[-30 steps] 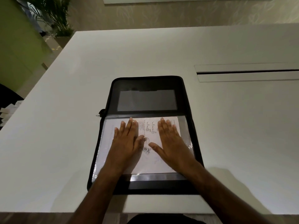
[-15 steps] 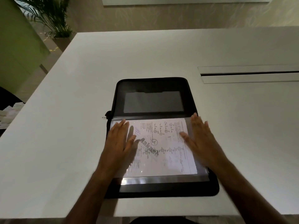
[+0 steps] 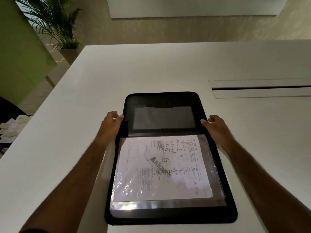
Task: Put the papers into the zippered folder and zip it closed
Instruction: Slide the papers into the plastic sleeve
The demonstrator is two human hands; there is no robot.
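A black zippered folder (image 3: 159, 100) lies open on the white table (image 3: 252, 148), its spine running left to right. The near half holds printed papers (image 3: 161, 167) under a clear plastic sleeve. The far half shows a grey inner pocket (image 3: 164, 117). My left hand (image 3: 111, 122) is at the left edge of the far half, fingers curled and thumb on the rim. My right hand (image 3: 216, 127) takes the right edge of that half the same way. The far half still lies flat.
A long cable slot (image 3: 260, 88) is cut into the table at the right, beyond the folder. A pile of loose papers (image 3: 10, 130) lies off the table's left edge. A potted palm (image 3: 55, 29) stands on the floor at the far left.
Both hands have left the papers, where they lay flat, and moved outward and forward to the side edges of the folder's far half. The camera has tipped closer to the folder.
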